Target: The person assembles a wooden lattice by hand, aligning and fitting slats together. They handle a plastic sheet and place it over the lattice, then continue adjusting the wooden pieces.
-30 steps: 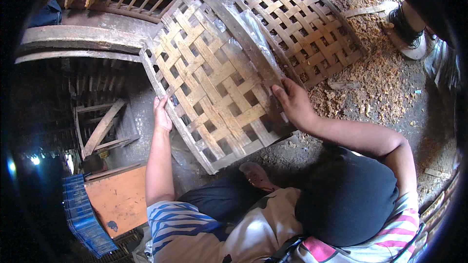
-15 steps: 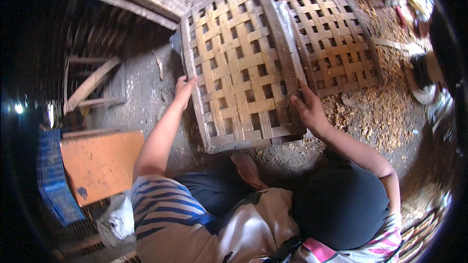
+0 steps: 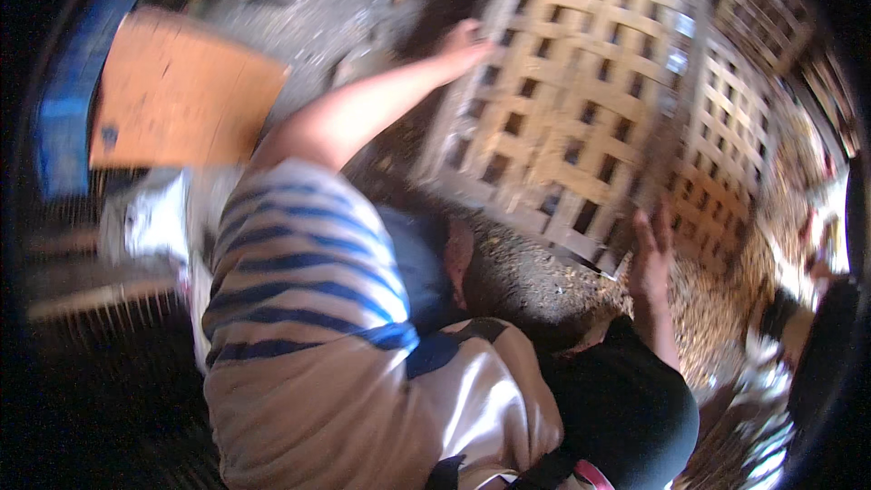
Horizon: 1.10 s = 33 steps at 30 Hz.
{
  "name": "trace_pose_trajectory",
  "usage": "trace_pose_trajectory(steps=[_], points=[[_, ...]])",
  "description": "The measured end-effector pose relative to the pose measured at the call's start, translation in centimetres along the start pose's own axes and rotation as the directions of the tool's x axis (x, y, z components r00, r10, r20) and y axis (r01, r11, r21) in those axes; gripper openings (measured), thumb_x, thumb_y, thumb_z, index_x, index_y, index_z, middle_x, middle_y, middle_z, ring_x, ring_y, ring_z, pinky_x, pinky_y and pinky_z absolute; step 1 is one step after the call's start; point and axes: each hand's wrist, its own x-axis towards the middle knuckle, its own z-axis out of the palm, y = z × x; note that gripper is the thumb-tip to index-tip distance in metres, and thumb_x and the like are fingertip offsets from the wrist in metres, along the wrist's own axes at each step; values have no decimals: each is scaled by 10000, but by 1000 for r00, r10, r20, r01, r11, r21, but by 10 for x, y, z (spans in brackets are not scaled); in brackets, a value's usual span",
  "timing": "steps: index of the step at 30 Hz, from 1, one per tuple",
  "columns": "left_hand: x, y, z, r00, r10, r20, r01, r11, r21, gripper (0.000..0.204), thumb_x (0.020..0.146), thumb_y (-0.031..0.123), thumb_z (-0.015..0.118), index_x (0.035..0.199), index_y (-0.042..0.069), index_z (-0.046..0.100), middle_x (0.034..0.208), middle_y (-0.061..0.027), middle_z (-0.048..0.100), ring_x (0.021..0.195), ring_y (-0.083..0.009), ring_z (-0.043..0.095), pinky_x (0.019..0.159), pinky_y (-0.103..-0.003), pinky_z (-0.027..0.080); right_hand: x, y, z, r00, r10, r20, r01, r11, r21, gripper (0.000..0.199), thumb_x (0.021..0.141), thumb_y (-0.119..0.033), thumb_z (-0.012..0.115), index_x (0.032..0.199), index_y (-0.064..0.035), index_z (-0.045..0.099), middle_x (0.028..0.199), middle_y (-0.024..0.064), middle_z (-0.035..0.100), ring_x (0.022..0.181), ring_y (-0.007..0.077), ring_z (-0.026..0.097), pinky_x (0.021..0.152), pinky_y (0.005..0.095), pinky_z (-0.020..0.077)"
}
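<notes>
Both hands grip a pale, open-weave woven bamboo panel [image 3: 581, 109] that stands tilted on the dirt ground [image 3: 535, 281] at the far centre. The left hand [image 3: 464, 44] clasps its far left edge; the right hand [image 3: 650, 249] holds its near right corner. A second lattice panel [image 3: 730, 163] lies just beside it, right. An orange board [image 3: 172, 95] sits far left.

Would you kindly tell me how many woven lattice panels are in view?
2: one woven panel gripped by the left hand and right hand; a second panel directly behind it, partly hidden.
</notes>
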Motion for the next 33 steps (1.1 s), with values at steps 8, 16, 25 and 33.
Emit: trace_pose_trajectory(steps=[8, 16, 25, 33], points=[[-30, 84, -100, 805, 61, 590, -418, 764, 491, 555, 947, 334, 616, 1374, 3, 486, 1371, -224, 547, 1266, -331, 536, 1060, -415, 436, 20, 21, -28, 994, -78, 81, 95, 970, -224, 666, 976, -221, 614, 1483, 82, 308, 1535, 190, 363, 1396, 238, 371, 1156, 373, 281], [-224, -26, -146, 960, 74, 271, -52, 995, -88, 346, 971, 124, 582, 1309, 59, 543, 1231, -100, 621, 1124, -194, 598, 990, -356, 475, 21, -12, -28, 981, -103, 165, 174, 843, -510, 545, 955, -114, 591, 1454, 21, 416, 1492, 178, 440, 1376, 286, 411, 1147, 369, 303], [-333, -48, -70, 960, -198, -199, 188, 980, -67, 221, 835, 195, 703, 990, 44, 656, 1005, -177, 668, 1001, -292, 658, 869, -380, 520, 36, -91, -34, 958, 143, 249, 71, 721, -689, 436, 974, -273, 590, 1352, -58, 558, 1280, 102, 600, 1115, 211, 558, 978, 348, 427], [-269, 8, -51, 994, 30, -105, 11, 929, 371, 699, 670, 484, 853, 1168, 67, 594, 1066, -166, 590, 1050, -370, 569, 930, -469, 447, 16, -176, 93, 577, 251, 777, 769, 152, -620, 382, 902, -113, 643, 1280, -85, 596, 1132, 160, 612, 1089, 326, 569, 983, 435, 440]])
